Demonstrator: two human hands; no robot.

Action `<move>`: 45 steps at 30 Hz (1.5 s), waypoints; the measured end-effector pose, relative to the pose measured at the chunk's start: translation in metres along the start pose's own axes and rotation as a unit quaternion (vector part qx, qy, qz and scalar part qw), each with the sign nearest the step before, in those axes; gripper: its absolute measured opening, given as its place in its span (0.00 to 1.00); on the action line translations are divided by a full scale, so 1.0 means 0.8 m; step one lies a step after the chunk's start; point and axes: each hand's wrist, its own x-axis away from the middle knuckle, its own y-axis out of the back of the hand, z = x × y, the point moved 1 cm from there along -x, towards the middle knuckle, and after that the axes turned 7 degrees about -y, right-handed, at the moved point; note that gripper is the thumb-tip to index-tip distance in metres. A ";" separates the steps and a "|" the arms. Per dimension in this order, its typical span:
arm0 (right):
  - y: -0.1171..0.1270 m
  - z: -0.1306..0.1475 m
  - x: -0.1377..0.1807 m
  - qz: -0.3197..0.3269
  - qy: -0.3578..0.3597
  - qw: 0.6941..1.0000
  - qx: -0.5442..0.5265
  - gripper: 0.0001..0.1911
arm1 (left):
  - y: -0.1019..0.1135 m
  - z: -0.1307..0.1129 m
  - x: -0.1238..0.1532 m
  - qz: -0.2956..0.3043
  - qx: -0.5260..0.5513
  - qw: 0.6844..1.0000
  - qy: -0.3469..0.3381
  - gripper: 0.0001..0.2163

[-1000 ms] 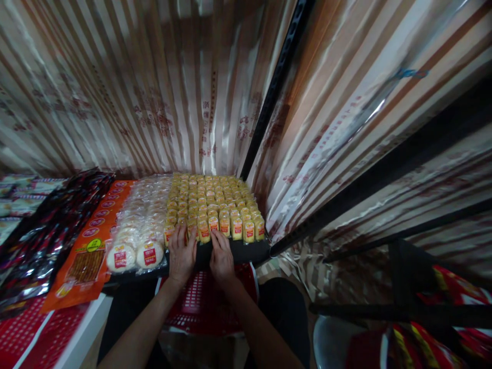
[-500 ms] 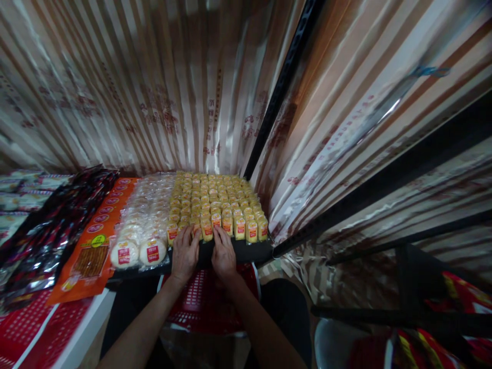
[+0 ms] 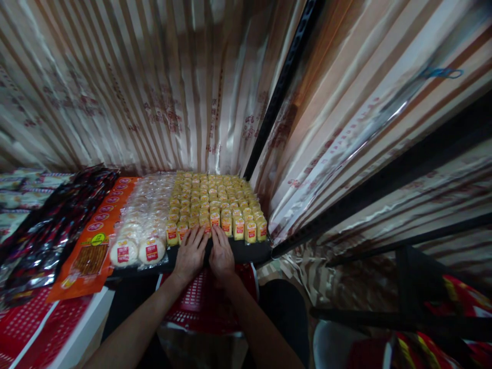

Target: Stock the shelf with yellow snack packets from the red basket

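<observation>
Rows of small yellow packaged cakes with red labels stand upright on a black shelf. My left hand and my right hand lie side by side at the shelf's front edge, fingers stretched forward and touching the front row of yellow cakes. Neither hand grips anything. To the left of the cakes sit round white buns in clear wrappers.
Orange snack packs and dark foil packs lie further left. A red plastic crate sits below the shelf. Striped shiny curtains hang behind and to the right. A black upright post and black rails frame the right side.
Both hands have drawn closer together and slid slightly right along the front row. The left hand's fingers now lie flatter against the cakes.
</observation>
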 end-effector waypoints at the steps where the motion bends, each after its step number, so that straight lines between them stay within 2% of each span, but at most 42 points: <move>1: 0.000 0.000 0.000 0.003 -0.002 1.000 0.003 0.31 | 0.000 -0.001 -0.003 -0.001 0.000 1.000 0.000 0.19; 12: 0.001 0.002 0.000 0.026 -0.008 0.999 0.031 0.29 | -0.006 -0.003 -0.011 0.000 0.019 1.000 0.021 0.17; 19: 0.003 0.005 -0.001 0.033 -0.021 0.998 0.046 0.29 | -0.003 -0.003 -0.009 -0.003 0.026 1.000 0.011 0.17; 26: 0.001 0.004 0.000 0.029 -0.023 0.998 0.052 0.28 | -0.016 0.000 -0.004 -0.034 0.029 0.999 0.031 0.18; 35: 0.001 0.003 0.000 0.018 -0.012 0.999 0.044 0.28 | -0.022 0.000 -0.005 -0.036 0.029 0.999 0.018 0.18; 39: -0.001 0.002 0.001 0.018 -0.006 0.999 0.044 0.27 | -0.023 -0.004 -0.008 -0.040 0.024 0.999 -0.024 0.18; 45: -0.005 0.001 0.002 0.016 -0.005 0.999 0.046 0.29 | -0.016 0.001 -0.021 0.021 0.022 0.999 -0.035 0.24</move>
